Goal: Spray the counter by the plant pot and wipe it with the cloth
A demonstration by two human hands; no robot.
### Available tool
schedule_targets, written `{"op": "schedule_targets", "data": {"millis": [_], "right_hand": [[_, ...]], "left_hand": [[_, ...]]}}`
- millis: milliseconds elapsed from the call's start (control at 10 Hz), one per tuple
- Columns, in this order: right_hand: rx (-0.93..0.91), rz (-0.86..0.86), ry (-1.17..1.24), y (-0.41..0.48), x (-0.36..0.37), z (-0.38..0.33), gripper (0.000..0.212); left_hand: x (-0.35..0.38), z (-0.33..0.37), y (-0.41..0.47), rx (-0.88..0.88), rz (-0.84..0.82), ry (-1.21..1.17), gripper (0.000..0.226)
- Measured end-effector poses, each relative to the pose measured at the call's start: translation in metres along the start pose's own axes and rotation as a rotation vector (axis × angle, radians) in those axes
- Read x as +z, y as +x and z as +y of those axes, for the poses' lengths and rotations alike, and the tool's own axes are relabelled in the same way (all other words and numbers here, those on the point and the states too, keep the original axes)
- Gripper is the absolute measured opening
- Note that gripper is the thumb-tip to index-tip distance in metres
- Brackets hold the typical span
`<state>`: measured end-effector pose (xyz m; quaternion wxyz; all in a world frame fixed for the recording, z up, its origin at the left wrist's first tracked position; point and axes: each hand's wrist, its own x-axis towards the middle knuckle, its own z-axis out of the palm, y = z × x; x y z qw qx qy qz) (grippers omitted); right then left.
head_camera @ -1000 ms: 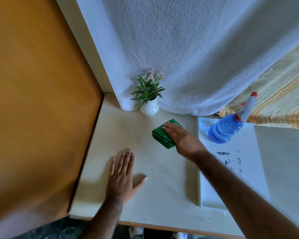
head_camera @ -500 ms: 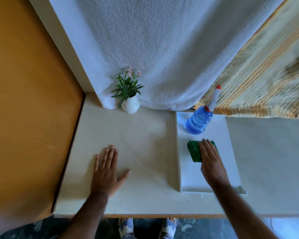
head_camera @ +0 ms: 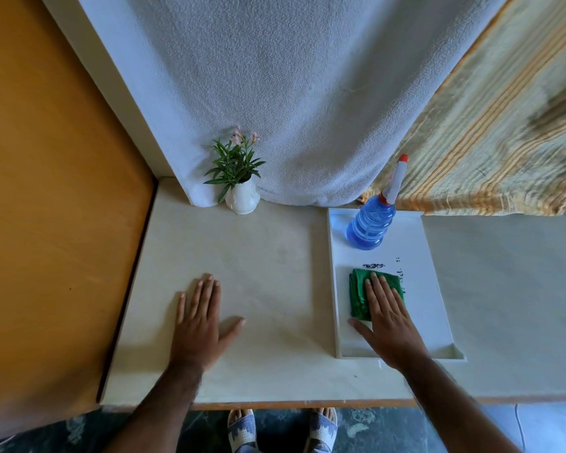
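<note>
A folded green cloth lies on the white tray at the right. My right hand rests flat on top of the cloth, fingers stretched out, covering its right half. A blue spray bottle with a white and red nozzle stands at the tray's far end. The white plant pot with green leaves and pink flowers stands at the back of the cream counter. My left hand lies flat and spread on the counter's front left, holding nothing.
An orange wooden panel walls the counter's left side. A white towel and a striped yellow cloth hang behind. The counter's front edge is close to me, with my sandalled feet below.
My right hand carried the green cloth from beside the plant pot over to the white tray and laid it down there. My left hand stayed flat on the counter.
</note>
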<state>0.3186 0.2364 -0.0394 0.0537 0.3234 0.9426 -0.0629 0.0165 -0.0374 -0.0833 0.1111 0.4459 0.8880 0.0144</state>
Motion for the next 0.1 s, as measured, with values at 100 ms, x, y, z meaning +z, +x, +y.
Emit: {"op": "schedule_targets", "data": {"millis": [100], "right_hand": [[0.021, -0.040, -0.025, 0.0034, -0.0044, -0.0055, 0.095]], "left_hand": [[-0.0015, 0.0023, 0.0053, -0.002, -0.024, -0.032, 0.109]]}}
